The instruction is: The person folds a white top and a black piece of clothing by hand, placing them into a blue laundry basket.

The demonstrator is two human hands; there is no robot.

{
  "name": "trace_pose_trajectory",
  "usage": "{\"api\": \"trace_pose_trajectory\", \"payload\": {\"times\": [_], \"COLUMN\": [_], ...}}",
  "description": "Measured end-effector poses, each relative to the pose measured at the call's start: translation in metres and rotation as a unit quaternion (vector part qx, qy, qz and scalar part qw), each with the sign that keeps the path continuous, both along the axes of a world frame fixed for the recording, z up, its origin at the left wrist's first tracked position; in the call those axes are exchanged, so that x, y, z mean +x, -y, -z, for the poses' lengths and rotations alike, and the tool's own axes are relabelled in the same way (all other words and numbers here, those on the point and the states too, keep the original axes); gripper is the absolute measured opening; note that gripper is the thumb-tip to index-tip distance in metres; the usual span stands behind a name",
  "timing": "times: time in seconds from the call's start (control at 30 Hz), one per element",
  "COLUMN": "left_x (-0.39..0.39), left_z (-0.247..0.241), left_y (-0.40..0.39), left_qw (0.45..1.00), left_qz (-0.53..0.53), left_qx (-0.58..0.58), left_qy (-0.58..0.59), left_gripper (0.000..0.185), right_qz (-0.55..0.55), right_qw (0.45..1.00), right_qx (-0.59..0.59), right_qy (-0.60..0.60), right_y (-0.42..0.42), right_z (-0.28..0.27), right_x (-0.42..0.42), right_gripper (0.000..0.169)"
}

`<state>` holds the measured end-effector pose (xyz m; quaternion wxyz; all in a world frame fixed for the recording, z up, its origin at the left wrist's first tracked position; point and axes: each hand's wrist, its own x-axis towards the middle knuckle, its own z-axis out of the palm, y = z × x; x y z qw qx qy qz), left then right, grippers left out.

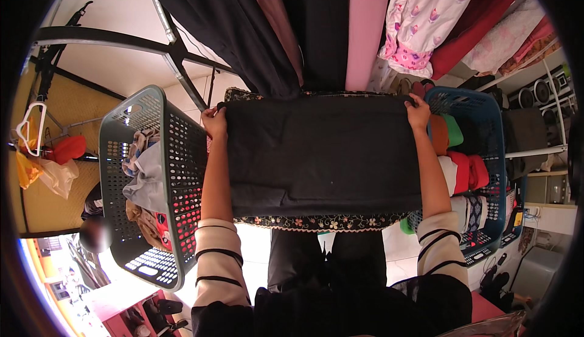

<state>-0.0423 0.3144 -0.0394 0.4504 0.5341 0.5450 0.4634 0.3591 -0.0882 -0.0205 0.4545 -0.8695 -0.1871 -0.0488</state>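
Observation:
A dark cloth (319,154), folded into a wide rectangle, is spread before me over a surface covered with black floral fabric (319,223). At its far left corner, my left hand (215,121) pinches the cloth between thumb and fingers. The far right corner is pinched by my right hand (417,113). The floral cover shows along the near and far edges of the cloth. What supports the cover is hidden.
A grey-green laundry basket (166,177) of crumpled clothes stands at left. On the right, a blue basket (495,168) holds rolled or folded clothes. Hanging garments (369,26) reach down to the surface's far edge. A white hanger (29,129) hangs far left.

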Motion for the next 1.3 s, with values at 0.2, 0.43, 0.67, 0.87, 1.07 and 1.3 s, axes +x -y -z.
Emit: {"api": "trace_pose_trajectory", "payload": {"times": [0.2,0.43,0.67,0.87,1.07,1.3], "left_x": [-0.002,0.04,0.021,0.006,0.004,-0.007], "left_z": [-0.013,-0.037,-0.052,-0.052,-0.07,-0.07], "left_y": [0.023,0.103,0.113,0.107,0.105,0.122], "left_qw": [0.943,0.813,0.728,0.681,0.736,0.77], "left_qz": [0.064,0.294,0.446,0.471,0.411,0.499], "left_qx": [0.183,0.346,0.295,0.363,0.392,0.276], "left_qy": [-0.269,-0.365,-0.428,-0.428,-0.367,-0.287], "left_gripper": [0.057,0.065,0.083,0.047,0.034,0.035], "right_qz": [-0.045,-0.263,-0.267,-0.256,-0.226,-0.23], "right_qw": [0.96,0.892,0.912,0.881,0.879,0.881], "right_qx": [-0.269,-0.27,-0.222,-0.301,-0.309,-0.313], "right_qy": [0.062,0.249,0.219,0.262,0.283,0.269], "right_y": [-0.012,-0.028,-0.002,0.013,0.02,0.038], "right_z": [-0.033,-0.031,-0.013,-0.011,-0.026,-0.027], "right_x": [-0.022,-0.069,-0.054,-0.028,-0.032,-0.058], "right_gripper": [0.049,0.056,0.046,0.028,0.025,0.03]}}
